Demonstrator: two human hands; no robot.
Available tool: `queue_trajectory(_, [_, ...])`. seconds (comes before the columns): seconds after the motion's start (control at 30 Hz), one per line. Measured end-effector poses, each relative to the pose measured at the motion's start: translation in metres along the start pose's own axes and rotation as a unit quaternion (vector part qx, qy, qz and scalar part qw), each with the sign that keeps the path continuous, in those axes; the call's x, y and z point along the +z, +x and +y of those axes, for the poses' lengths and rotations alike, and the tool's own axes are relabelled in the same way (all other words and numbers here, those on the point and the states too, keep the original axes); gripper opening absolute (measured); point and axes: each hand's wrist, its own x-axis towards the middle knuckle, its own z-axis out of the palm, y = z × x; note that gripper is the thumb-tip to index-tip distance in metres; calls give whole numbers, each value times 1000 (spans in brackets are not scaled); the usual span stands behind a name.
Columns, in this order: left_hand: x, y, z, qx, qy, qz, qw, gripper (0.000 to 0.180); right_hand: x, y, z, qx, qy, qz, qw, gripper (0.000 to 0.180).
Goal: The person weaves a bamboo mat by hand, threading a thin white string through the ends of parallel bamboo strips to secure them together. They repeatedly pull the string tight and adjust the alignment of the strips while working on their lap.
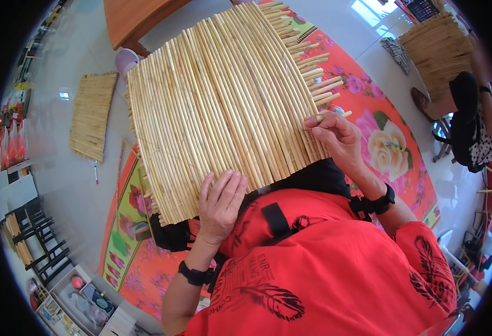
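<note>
short-sleeved red shirt (341,263) | black feather prints (274,301) | black wristbands (195,274)

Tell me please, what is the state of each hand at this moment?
Left hand: fingers laid on the stick mat; grip cannot be told.
Right hand: fingers bent at the mat's right edge; grip cannot be told.

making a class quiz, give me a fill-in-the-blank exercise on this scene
The left grip rests on the lower edge of the large straw-coloured stalk mat; at its right edge is the ____ grip.
Black lettering and ____ shapes mark the red fabric shirt.
Large petalled ____ decorate the red patterned floor cloth.
right; feather; flowers
</note>
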Motion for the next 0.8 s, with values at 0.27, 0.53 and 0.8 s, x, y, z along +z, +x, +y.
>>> queue_trajectory(0.27, [3,8,9,-15,9,-26,1000,36,0,3,2,-37,-34,0,999,11])
queue_trajectory(0.53, [8,20,8,23,-38,-65,997,41,0,2,2,-33,-59,7,998,13])
queue_trajectory(0.8, [8,21,11,60,-20,-41,997,44,-1,-5,13,-33,-87,11,996,11])
